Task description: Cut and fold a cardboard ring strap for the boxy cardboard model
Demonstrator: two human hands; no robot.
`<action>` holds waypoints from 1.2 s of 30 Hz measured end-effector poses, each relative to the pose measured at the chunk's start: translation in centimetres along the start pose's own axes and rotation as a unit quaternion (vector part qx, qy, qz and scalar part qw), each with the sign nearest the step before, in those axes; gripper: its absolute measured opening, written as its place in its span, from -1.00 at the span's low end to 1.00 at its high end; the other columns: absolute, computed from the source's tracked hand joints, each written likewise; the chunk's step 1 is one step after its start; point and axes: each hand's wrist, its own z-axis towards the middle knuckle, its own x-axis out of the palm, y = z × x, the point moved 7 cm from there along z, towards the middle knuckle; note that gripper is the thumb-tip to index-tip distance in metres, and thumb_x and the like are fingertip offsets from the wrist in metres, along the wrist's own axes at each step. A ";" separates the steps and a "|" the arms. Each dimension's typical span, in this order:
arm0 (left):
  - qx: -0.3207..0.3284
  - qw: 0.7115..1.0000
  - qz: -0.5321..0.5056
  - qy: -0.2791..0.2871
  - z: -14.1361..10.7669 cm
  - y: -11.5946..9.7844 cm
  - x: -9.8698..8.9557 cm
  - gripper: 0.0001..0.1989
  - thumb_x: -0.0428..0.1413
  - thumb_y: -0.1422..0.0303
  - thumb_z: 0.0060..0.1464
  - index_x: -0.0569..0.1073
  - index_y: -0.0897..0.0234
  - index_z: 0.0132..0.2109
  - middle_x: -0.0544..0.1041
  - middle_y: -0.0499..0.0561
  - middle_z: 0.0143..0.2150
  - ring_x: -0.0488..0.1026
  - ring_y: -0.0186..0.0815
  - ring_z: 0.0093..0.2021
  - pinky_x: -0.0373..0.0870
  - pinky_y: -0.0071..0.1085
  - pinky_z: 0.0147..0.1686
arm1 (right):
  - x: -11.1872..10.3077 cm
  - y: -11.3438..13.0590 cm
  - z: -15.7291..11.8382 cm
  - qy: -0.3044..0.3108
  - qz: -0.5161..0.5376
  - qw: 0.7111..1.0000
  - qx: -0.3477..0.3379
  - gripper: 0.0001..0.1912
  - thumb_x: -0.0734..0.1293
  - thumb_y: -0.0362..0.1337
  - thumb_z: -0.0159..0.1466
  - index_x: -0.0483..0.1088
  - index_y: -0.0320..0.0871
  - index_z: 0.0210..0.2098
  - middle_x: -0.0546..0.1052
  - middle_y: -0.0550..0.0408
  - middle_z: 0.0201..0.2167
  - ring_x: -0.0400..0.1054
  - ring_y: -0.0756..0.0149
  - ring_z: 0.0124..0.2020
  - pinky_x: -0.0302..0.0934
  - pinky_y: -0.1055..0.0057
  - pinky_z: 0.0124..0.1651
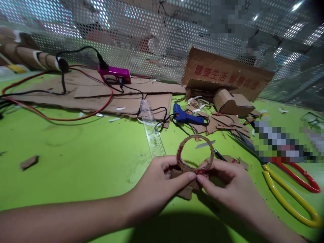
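Observation:
A cardboard ring (pixel 180 162) stands upright in front of me, its open middle facing me. My left hand (pixel 162 184) grips its lower left, the thumb pressed against the bottom of the ring. On the lower right, my right hand (pixel 229 182) pinches the same ring, and the two thumb tips nearly meet. Below the ring, a brown cardboard piece (pixel 186 192) shows partly behind my fingers; whether it is joined to the ring I cannot tell. Just beyond lie a blue hot glue gun (pixel 187 117), a clear ruler (pixel 152 131) and a knife with a black handle (pixel 219 155).
Large scissors (pixel 291 195) with red and yellow handles lie at the right. Cardboard scraps (pixel 222 123) and a folded cardboard box (pixel 234 103) are behind. A magenta power adapter (pixel 113 74) with looping cables rests on flat cardboard (pixel 88 98). A perforated metal screen (pixel 162 44) closes the back.

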 end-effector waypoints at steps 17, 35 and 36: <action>-0.036 0.998 -0.044 0.022 -0.1 0.3 0.7 -0.85 0.33 0.58 -0.25 0.61 0.32 -0.44 0.57 -0.10 -0.53 0.46 -0.43 -0.44 0.36 -0.61 -0.39 | 0.9 -2.9 -0.4 0.012 0.149 0.969 0.198 -0.91 0.36 -0.31 -0.14 0.43 -0.21 -0.61 0.42 0.14 -0.65 0.24 0.45 -0.58 0.16 0.48 -0.47; -0.065 0.987 -0.112 0.100 -0.7 1.3 1.5 -0.88 0.27 0.60 -0.18 0.59 0.30 -0.46 0.57 -0.14 -0.54 0.47 -0.50 -0.45 0.35 -0.69 -0.40 | 1.6 -4.0 -1.1 0.140 0.240 0.923 0.264 -0.95 0.41 -0.43 -0.18 0.45 -0.24 -0.65 0.32 0.23 -0.71 0.06 0.59 -0.65 -0.04 0.61 -0.58; -0.063 0.987 -0.111 0.095 -0.8 1.2 1.3 -0.88 0.27 0.59 -0.17 0.59 0.30 -0.47 0.57 -0.14 -0.54 0.46 -0.51 -0.47 0.34 -0.70 -0.43 | 0.8 -4.4 -1.1 0.120 0.225 0.930 0.266 -0.94 0.43 -0.42 -0.19 0.45 -0.23 -0.66 0.34 0.21 -0.71 0.09 0.58 -0.65 -0.02 0.60 -0.59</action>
